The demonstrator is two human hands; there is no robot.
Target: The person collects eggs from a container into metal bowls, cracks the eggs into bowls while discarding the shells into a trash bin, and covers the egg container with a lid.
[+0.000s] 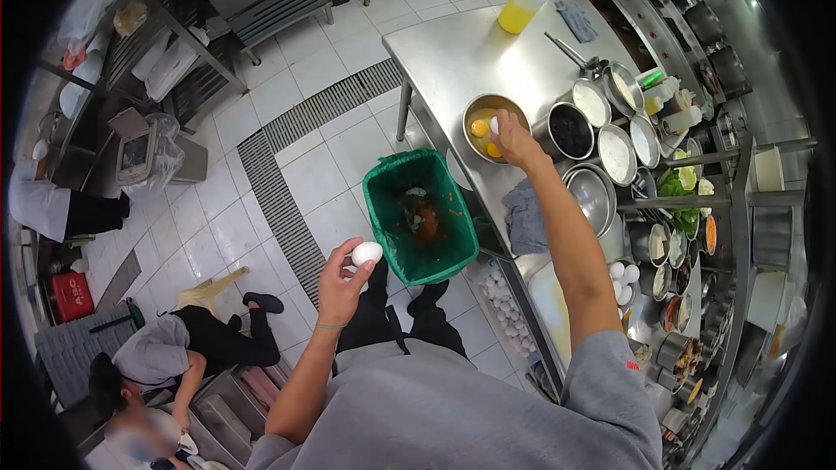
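Observation:
My left hand is closed around a whole white egg, held in the air to the left of the green-lined bin. Over the steel table, my right hand grips another egg, mostly covered by the fingers. I cannot tell whether its shell is cracked. It is just above a round metal bowl in which several yellow yolks lie. Scraps lie at the bottom of the bin.
A dark-filled pot and several powder-filled bowls stand right of the bowl. A yellow-liquid bottle stands at the table's far end. Grey cloth lies near the edge, with egg trays below. Another person bends at lower left.

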